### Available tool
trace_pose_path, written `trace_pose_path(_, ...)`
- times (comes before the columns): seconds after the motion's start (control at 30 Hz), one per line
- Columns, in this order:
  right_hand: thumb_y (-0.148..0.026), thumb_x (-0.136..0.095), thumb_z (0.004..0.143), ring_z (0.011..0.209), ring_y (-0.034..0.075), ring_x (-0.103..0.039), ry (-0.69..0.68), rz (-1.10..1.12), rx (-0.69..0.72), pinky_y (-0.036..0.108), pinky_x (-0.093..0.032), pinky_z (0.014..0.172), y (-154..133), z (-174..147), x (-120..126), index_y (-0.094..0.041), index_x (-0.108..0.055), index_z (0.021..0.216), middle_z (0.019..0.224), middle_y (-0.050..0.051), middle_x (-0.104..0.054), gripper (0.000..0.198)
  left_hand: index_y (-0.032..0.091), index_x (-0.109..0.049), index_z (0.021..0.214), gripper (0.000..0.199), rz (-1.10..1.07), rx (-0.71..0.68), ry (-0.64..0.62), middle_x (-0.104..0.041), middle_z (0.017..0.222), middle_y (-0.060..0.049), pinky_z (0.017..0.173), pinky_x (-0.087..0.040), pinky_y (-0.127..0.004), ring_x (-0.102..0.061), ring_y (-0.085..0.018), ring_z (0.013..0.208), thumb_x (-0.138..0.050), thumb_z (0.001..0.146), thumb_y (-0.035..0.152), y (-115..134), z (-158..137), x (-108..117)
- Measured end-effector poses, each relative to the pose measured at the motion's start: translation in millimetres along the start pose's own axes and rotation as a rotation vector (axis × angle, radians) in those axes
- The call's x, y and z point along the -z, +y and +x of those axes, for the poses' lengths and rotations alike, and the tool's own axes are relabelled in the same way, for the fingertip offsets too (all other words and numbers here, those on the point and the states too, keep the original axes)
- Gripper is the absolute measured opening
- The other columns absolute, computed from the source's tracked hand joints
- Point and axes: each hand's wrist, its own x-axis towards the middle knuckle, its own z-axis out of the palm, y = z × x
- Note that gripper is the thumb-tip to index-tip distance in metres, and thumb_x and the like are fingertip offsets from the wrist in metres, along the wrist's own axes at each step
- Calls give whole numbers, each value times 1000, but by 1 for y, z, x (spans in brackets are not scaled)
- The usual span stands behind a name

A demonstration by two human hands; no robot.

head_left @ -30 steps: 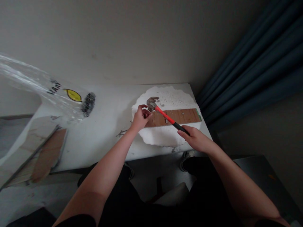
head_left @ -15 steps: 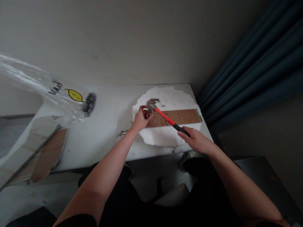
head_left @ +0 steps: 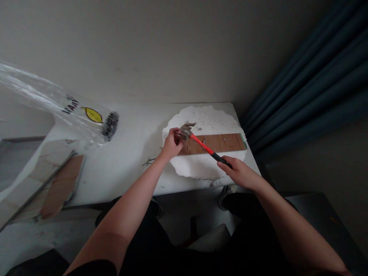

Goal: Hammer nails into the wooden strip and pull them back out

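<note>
My right hand (head_left: 241,172) is wrapped round the black grip of a claw hammer (head_left: 203,145) with a red shaft. The hammer's metal head is at my left fingertips, over the left end of a brown wooden board (head_left: 224,143). My left hand (head_left: 171,145) has its fingers pinched together there; what they hold, if anything, is hidden. Beneath the board lies a white, ragged-edged round slab (head_left: 189,167). Small dark marks or bits show on the board. Several thin nails (head_left: 148,161) lie on the white table (head_left: 126,165), left of my left wrist.
A clear plastic bag (head_left: 71,111) with a yellow leaf print stands at the left. More board pieces (head_left: 63,188) and a long thin bar (head_left: 43,188) rest at the table's left end. A dark curtain (head_left: 310,84) hangs at the right, beside the table.
The hammer head has come down very slightly by my left fingers. Both hands keep their grips, and the whole view has shifted a little.
</note>
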Motion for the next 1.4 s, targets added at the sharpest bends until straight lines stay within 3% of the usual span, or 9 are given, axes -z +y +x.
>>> trace_pose_path(0.17, -51, -43, 100, 63, 15, -49, 12, 11, -15, 29, -33, 60, 2, 2, -3, -22, -50, 82, 69, -2, -52, 34, 25, -46, 113, 47, -134, 15, 112, -62, 99, -2, 65, -49, -26, -59, -11, 72, -55, 73, 3, 1, 0, 0)
trace_pose_path(0.3, -50, -43, 100, 64, 15, -50, -9, 5, -35, 28, -33, 60, 2, 3, -4, -22, -51, 85, 70, -1, -54, 33, 24, -47, 109, 41, -117, 22, 242, -63, 98, -3, 70, -50, -29, -59, -12, 74, -49, 73, 4, 10, -1, 4)
trace_pose_path(0.57, -50, -43, 100, 64, 16, -51, -27, -7, -33, 28, -34, 60, 6, 5, -9, -22, -51, 85, 70, -1, -54, 33, 25, -45, 107, 32, -93, 50, 417, -61, 90, -2, 66, -50, -27, -59, -14, 71, -48, 78, 11, 9, 7, 19)
trace_pose_path(1.0, -51, -41, 100, 65, 16, -52, -24, -27, -46, 28, -34, 60, 9, 6, -10, -22, -50, 84, 71, -1, -55, 35, 24, -46, 119, 36, -80, 93, 395, -65, 93, -2, 60, -49, -27, -59, -13, 66, -52, 83, 17, 8, 6, 20)
trace_pose_path(1.4, -54, -44, 98, 63, 16, -52, 15, -20, -67, 28, -36, 58, 13, 10, -3, -21, -56, 85, 69, 0, -56, 37, 24, -51, 111, 29, -85, 118, 392, -65, 91, -2, 64, -49, -26, -59, -13, 69, -52, 83, 17, 13, 7, 20)
